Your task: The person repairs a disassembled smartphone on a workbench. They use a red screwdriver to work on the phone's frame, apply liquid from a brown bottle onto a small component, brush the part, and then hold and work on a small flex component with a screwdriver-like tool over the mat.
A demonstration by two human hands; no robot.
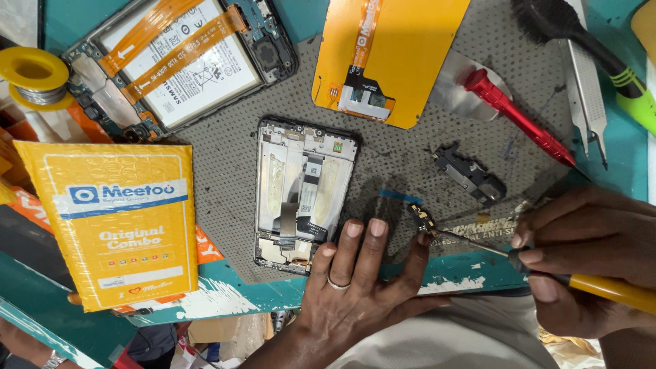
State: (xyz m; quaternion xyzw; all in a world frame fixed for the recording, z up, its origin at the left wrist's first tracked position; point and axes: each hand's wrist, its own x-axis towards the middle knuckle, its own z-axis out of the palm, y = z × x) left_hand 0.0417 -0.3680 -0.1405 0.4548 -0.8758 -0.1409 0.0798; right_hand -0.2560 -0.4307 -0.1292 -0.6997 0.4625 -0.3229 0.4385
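We pin the small dark circuit board (424, 220) at lower centre with flat, ungripping left-hand fingers (417, 263); our right hand (584, 263) clenches the yellow-handled screwdriver (547, 270), its tip seemingly on the board, needing steady pressure.

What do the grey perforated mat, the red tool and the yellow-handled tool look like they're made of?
The mat looks like soft rubber or silicone: dull grey, dotted with tiny holes, no shine. The red tool appears to be metal with a coloured coating, given its bright sheen. The yellow-handled tool, held in the right hand, looks plastic-handled with a thin bare-metal shaft.
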